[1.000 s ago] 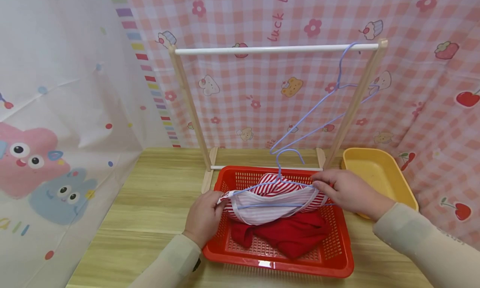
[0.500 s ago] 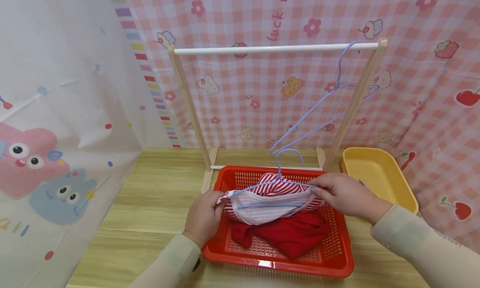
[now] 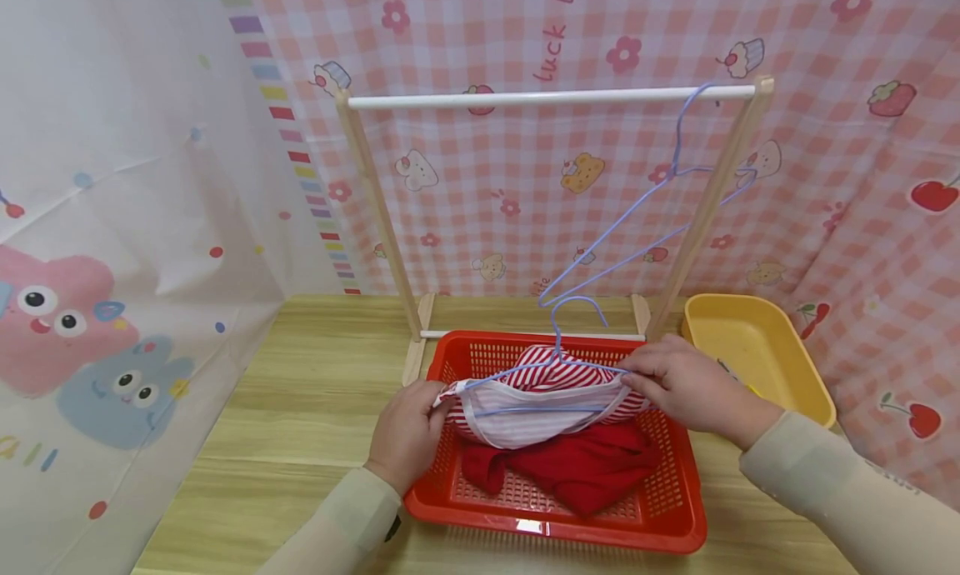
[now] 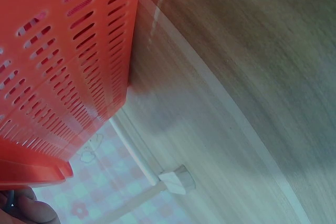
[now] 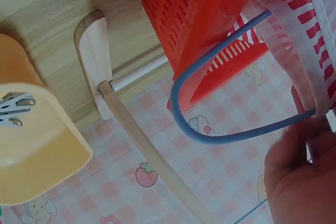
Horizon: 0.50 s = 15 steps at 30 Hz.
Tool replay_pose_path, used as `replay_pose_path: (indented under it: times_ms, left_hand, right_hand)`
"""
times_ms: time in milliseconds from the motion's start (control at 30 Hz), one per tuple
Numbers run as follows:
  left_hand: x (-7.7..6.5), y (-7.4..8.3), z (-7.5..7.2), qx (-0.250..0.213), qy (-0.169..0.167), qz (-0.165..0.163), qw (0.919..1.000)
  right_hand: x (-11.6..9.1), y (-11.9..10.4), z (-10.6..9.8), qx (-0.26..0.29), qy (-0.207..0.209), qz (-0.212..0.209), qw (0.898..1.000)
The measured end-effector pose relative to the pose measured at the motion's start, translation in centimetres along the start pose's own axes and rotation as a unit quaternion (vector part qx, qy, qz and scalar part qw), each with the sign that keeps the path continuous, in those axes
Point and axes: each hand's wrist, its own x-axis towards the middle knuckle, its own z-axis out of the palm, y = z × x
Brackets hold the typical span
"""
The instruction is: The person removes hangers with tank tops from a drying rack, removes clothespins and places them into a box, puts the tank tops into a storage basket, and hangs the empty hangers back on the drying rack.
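A red-and-white striped top with white trim [image 3: 532,417] lies partly over a blue wire hanger [image 3: 558,329], above the red basket [image 3: 517,527]. At the left end, my left hand [image 3: 408,433] pinches the top's edge and the hanger's end. My right hand [image 3: 693,392] pinches the trim and the upper wire on the right. In the right wrist view, the hanger's rounded end [image 5: 181,114] sticks out bare from the top [image 5: 315,30], beside my right thumb and fingers. Beneath the top, a red garment [image 3: 577,471] lies in the basket. The left wrist view mostly shows the basket's side [image 4: 68,61].
Behind the basket stands a wooden rack with a white rail [image 3: 525,100]. A second blue hanger [image 3: 611,233] hangs at the rail's right end. To the right is a yellow bin [image 3: 780,342] with metal clips [image 5: 16,109] in it. Patterned cloth [image 3: 480,217] covers the back.
My right hand has shifted slightly left along the hanger, bringing the top's right edge inward. The left hand has stayed in place.
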Motion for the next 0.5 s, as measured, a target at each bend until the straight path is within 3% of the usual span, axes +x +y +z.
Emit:
replay_pose_path:
  times_ms: [267,500]
  left_hand:
    - [0.02,0.0,-0.1,-0.003,-0.005,-0.002,1.0]
    - [0.03,0.12,-0.1,-0.005,-0.009,-0.006,0.9999]
  right_hand:
    - [-0.09,0.06,0.19,-0.013,-0.005,0.019,1.0]
    - [-0.08,0.0,0.19,-0.025,-0.005,0.011,1.0]
